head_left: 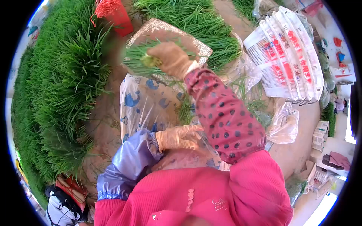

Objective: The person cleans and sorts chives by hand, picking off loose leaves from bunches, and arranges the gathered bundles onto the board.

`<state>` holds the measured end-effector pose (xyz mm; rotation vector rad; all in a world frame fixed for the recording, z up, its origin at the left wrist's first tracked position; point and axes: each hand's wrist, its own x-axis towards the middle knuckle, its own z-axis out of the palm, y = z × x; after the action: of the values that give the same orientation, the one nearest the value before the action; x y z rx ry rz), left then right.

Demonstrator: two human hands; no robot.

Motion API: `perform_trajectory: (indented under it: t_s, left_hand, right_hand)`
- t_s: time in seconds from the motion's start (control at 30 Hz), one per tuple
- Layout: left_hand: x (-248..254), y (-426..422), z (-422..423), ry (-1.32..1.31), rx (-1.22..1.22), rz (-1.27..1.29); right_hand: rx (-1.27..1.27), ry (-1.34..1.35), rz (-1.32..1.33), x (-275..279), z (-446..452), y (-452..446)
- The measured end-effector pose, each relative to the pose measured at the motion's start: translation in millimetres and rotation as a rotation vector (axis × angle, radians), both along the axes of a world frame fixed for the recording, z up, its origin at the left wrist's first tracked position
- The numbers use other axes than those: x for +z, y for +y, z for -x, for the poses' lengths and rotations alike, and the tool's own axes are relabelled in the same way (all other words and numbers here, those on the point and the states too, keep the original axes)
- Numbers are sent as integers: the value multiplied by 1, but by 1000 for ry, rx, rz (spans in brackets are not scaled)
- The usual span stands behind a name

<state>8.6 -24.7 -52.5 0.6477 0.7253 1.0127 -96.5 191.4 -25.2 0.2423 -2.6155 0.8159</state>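
My right hand (169, 58), in a tan glove, is closed round a bunch of green stalks (152, 61) over a board with a white patterned border (205, 49). The long leaves of the bunch spread to the left across the board. My left hand (179, 138), in a pale glove, is lower down near my chest, fingers apart and pointing right, with nothing in it. Beneath and beside it lies a clear plastic sheet with blue prints (141, 101). Loose green leaves (185, 109) rest on the sheet between my hands.
Dense green leaves (56, 94) fill the left side. Another pile of leaves (188, 19) lies beyond the board. A red container (121, 19) stands at the top. White bags with red print (286, 56) are stacked at the right, near a clear plastic bag (283, 124).
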Motion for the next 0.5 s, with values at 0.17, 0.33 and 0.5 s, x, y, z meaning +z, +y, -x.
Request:
perform_trajectory:
  t_s: [0.17,0.33,0.5]
  left_hand:
    - [7,4,6,12,6,53]
    - [3,6,2,148,-6,-87]
    - [4,10,-9,314,8,-128]
  right_hand:
    - [-258,-307,-34,14,-68,20]
    - [-415,-449,-174,30,-142,92]
    - [-601,-728,-263,82,-199,145]
